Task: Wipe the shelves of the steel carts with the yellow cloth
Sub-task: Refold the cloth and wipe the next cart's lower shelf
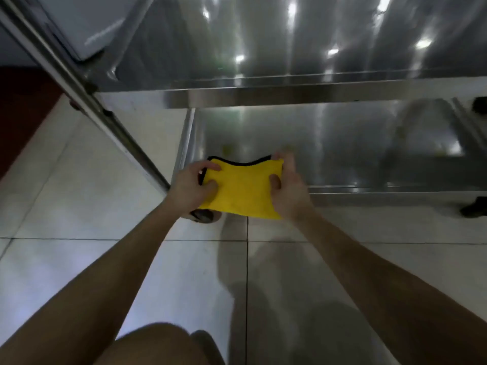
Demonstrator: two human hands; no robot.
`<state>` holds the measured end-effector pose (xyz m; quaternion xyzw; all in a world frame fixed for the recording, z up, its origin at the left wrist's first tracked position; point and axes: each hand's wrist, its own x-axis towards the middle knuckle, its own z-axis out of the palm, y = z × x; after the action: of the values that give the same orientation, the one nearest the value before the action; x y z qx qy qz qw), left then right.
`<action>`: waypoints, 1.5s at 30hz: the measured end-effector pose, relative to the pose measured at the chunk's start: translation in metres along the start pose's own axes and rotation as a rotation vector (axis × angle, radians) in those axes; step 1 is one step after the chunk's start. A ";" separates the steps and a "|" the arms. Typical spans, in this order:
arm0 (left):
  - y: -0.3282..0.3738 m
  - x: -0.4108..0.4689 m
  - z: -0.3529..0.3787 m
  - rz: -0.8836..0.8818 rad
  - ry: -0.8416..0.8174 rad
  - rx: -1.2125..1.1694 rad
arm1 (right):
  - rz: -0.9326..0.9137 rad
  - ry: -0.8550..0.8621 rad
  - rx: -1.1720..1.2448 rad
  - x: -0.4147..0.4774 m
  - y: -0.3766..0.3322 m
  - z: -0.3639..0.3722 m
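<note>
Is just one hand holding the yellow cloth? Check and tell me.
No: the left hand and the right hand both grip the yellow cloth, one at each side edge.

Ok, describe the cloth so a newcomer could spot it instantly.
Find the steel cart's lower shelf. At its front left corner, the left hand and right hand grip the cloth. It is bright yellow, black-edged, unlike the grey steel around.
</note>
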<state>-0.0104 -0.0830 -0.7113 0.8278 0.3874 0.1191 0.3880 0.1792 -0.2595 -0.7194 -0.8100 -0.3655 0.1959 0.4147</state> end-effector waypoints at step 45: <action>-0.062 0.031 -0.025 -0.084 0.762 -0.753 | -0.311 -0.410 -0.811 0.165 -0.047 0.190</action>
<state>-0.0357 -0.0214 -0.7428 0.5133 0.4640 0.5263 0.4942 0.1493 -0.0163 -0.7941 -0.7867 -0.6036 0.1291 0.0092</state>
